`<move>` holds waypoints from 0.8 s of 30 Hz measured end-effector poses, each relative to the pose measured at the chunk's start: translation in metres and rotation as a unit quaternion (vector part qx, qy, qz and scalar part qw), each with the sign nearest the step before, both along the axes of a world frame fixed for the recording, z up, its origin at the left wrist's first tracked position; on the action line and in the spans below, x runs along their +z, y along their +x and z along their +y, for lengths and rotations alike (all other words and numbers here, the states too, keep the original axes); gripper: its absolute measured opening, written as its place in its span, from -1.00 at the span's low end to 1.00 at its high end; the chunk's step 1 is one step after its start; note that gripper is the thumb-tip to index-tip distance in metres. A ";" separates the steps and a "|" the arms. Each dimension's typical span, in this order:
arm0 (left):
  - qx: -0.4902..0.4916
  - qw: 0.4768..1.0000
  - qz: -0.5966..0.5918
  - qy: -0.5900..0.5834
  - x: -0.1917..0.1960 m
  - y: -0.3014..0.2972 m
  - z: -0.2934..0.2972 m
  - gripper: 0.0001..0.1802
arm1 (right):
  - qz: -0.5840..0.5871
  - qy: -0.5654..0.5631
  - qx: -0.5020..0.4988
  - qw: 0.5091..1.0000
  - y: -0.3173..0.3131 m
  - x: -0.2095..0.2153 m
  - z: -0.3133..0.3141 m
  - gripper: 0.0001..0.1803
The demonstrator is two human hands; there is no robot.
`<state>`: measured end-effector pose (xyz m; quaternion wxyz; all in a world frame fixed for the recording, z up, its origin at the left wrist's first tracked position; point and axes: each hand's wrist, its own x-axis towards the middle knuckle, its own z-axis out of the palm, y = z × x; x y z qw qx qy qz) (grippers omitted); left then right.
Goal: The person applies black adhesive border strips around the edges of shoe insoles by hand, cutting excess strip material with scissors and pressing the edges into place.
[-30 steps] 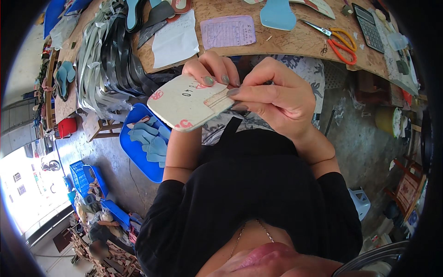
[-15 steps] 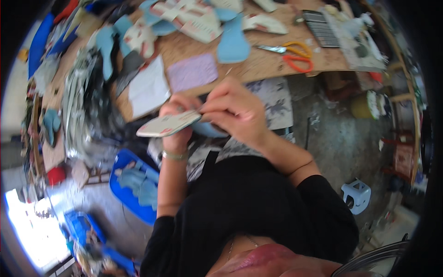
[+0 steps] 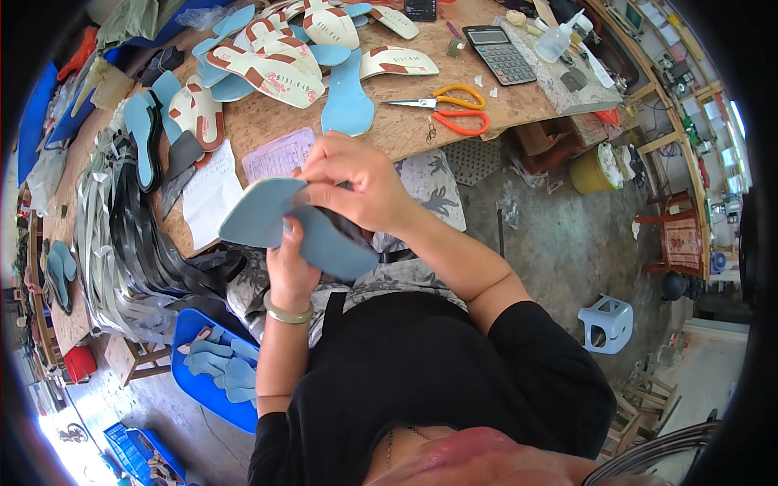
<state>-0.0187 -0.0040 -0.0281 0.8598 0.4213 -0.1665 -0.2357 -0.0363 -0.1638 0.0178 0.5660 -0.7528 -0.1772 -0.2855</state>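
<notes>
Blue now faces up on the insole (image 3: 263, 212), where half a second ago its pale printed side showed; that turn seems to leave the blue face open to the fingers. It is held in the air at the near edge of the table (image 3: 401, 144). The left hand (image 3: 292, 271) grips it, thumb on blue, fingers hidden beneath; the right hand (image 3: 354, 182) pinches its right edge, nearly closed.
</notes>
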 end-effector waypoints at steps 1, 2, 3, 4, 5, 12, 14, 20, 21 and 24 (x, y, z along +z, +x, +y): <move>0.003 1.000 0.002 0.000 -0.002 -0.001 -0.003 -0.18 | 0.037 0.058 0.016 0.997 0.003 -0.004 0.003 -0.84; 0.028 1.000 0.013 -0.001 -0.001 -0.004 -0.007 -0.22 | 0.039 0.058 0.019 0.997 0.004 -0.007 0.007 -0.84; 0.053 0.998 0.024 -0.001 0.000 -0.004 -0.008 -0.26 | 0.084 0.146 0.053 0.984 0.006 -0.010 0.012 -0.85; 0.049 0.999 -0.002 0.011 -0.005 -0.002 -0.007 -0.23 | 0.128 0.232 0.086 0.960 0.007 -0.012 0.016 -0.85; 0.051 0.999 -0.001 0.012 -0.002 0.000 -0.008 -0.23 | 0.129 0.232 0.088 0.960 0.005 -0.011 0.018 -0.85; -0.006 0.999 0.010 -0.051 0.011 0.008 -0.007 -0.11 | 0.224 0.277 0.001 0.934 -0.010 -0.025 0.022 -0.85; 0.010 0.996 0.022 -0.080 0.012 0.008 -0.008 -0.13 | 0.162 0.245 -0.030 0.955 -0.011 -0.028 0.023 -0.86; 0.002 0.994 0.019 -0.104 0.006 0.010 0.003 -0.22 | 0.196 0.235 0.005 0.952 -0.016 -0.027 0.033 -0.88; 0.015 0.994 0.021 -0.104 0.004 0.010 0.006 -0.24 | 0.195 0.259 0.024 0.946 -0.017 -0.029 0.034 -0.87; 0.028 0.994 0.015 -0.101 0.002 0.011 0.008 -0.29 | 0.220 0.310 0.054 0.923 -0.022 -0.029 0.035 -0.86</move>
